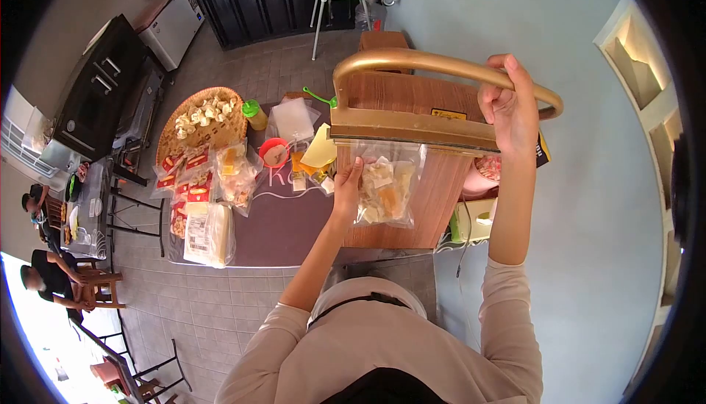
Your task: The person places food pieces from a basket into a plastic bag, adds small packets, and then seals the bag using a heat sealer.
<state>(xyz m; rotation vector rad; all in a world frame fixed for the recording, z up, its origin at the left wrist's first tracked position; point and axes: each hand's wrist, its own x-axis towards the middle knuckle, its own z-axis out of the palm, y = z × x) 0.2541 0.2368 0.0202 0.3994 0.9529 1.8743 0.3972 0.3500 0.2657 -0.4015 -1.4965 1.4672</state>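
Note:
My right hand (509, 102) is closed around the gold handle (434, 62) of a wood-patterned bag sealer (390, 231). Under the sealer's gold bar (412, 128) lies the top edge of a clear plastic bag (388, 192), filled with pale food pieces and an orange packet. At the bag's left side, my left hand (348, 183) pinches its edge, thumb on top. Left of that hand are small sachets (299, 181), a yellow packet (318, 147) and a red bowl (275, 152) of powder.
A woven tray (168, 126) with pale pieces stands at the table's (287, 238) far left, near several filled bags (197, 187) and a stack of packaging (209, 235). A green-capped bottle (254, 115) is behind. Two people (55, 275) sit at far left. A wall (581, 257) borders the right.

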